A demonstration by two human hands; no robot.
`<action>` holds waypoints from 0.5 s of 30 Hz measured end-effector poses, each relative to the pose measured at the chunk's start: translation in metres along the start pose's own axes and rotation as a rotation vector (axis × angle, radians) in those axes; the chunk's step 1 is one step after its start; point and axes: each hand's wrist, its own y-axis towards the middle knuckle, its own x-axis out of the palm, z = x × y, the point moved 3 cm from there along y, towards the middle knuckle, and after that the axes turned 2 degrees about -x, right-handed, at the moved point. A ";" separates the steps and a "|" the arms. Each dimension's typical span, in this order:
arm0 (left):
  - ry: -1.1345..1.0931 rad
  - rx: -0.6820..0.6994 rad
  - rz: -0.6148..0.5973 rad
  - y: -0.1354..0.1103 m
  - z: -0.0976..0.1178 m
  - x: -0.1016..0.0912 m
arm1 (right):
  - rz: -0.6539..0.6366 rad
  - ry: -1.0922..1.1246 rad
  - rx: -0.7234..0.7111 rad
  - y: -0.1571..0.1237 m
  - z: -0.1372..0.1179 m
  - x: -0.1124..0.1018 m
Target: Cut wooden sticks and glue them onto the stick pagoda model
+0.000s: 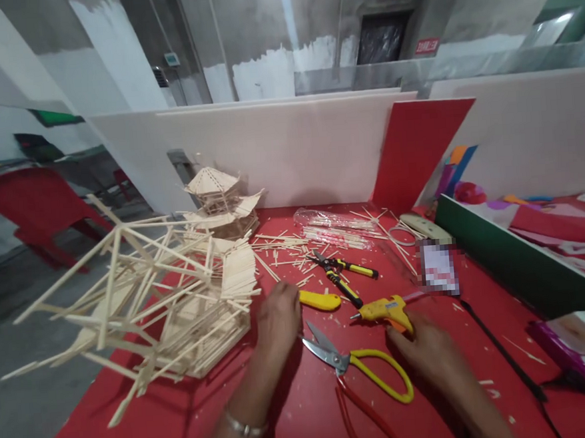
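My right hand [424,346] is closed around the handle of a yellow hot glue gun [382,309], whose nozzle points left over the red tabletop. My left hand [278,317] has curled fingers beside a wooden stick model [204,318] with a roof-like frame. A yellow-handled tool [321,301] lies against the fingers of that hand; whether they grip it or the model's edge is hidden. Between my hands lie large scissors [335,359] with one yellow and one red handle, blades apart. Behind them rest black-and-yellow pliers [339,276], handles spread.
A finished-looking wooden pagoda [215,197] stands at the back left. Loose sticks [284,243] and a plastic packet of sticks [338,229] lie behind the tools. A green-sided box [515,250] borders the right, a black cable [505,351] beside it. White boards [287,149] close the back.
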 end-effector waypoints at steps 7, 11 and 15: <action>0.177 -0.051 -0.196 0.087 0.012 0.024 | 0.022 -0.016 0.008 -0.003 0.016 -0.004; 0.237 -0.050 -0.243 0.092 0.011 0.032 | 0.033 -0.019 -0.011 -0.003 0.017 -0.006; 0.244 -0.062 -0.248 0.090 0.007 0.030 | 0.040 -0.044 -0.033 -0.004 0.017 -0.006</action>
